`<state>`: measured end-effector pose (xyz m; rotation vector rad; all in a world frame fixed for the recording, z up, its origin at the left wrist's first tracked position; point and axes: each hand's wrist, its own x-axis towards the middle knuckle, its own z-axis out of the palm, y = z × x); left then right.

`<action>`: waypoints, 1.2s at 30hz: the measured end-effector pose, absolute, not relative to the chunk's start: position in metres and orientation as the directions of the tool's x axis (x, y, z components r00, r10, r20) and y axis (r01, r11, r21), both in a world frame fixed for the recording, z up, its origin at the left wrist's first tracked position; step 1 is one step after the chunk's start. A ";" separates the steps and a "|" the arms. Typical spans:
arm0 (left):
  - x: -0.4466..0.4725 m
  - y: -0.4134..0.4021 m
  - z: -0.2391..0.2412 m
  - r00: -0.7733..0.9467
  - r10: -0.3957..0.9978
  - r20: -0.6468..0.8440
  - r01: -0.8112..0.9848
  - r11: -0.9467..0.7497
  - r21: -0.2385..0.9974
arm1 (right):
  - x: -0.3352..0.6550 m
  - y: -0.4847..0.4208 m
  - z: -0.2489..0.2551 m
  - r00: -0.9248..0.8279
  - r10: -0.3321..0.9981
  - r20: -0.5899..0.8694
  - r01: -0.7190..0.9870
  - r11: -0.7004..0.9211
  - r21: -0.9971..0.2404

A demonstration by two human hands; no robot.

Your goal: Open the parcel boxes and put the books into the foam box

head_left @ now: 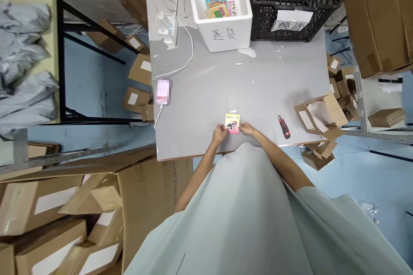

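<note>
A small colourful card pack (pixel 232 122), yellow on top and pink below, is held over the near edge of the grey table (pixel 226 81). My left hand (pixel 220 133) grips its lower left corner with closed fingers. My right hand (pixel 247 128) pinches its lower right corner. Both forearms reach out from under my pale green garment.
A red and black utility knife (pixel 284 127) lies right of my hands. An opened cardboard box (pixel 319 116) sits at the table's right edge. Farther back stand a white foam bin (pixel 222 6) with colourful packs, a black crate (pixel 293 1), a power strip (pixel 171 29) and a phone (pixel 162 91). Cartons crowd the floor.
</note>
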<state>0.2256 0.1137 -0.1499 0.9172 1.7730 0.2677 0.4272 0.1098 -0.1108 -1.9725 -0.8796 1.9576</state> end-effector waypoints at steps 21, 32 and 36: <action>0.246 0.119 -0.010 0.350 0.779 -0.520 -0.110 0.586 0.803 | 0.483 0.068 0.008 0.095 0.852 -0.515 -0.047 -0.513 -0.857; 0.238 0.117 0.056 0.286 0.844 -0.454 -0.145 0.506 0.850 | 0.493 0.081 0.083 -0.047 0.907 -0.419 -0.037 -0.421 -0.907; 0.237 0.109 0.069 0.280 0.839 -0.467 -0.170 0.522 0.836 | 0.495 0.079 0.094 -0.077 0.896 -0.438 -0.074 -0.443 -0.893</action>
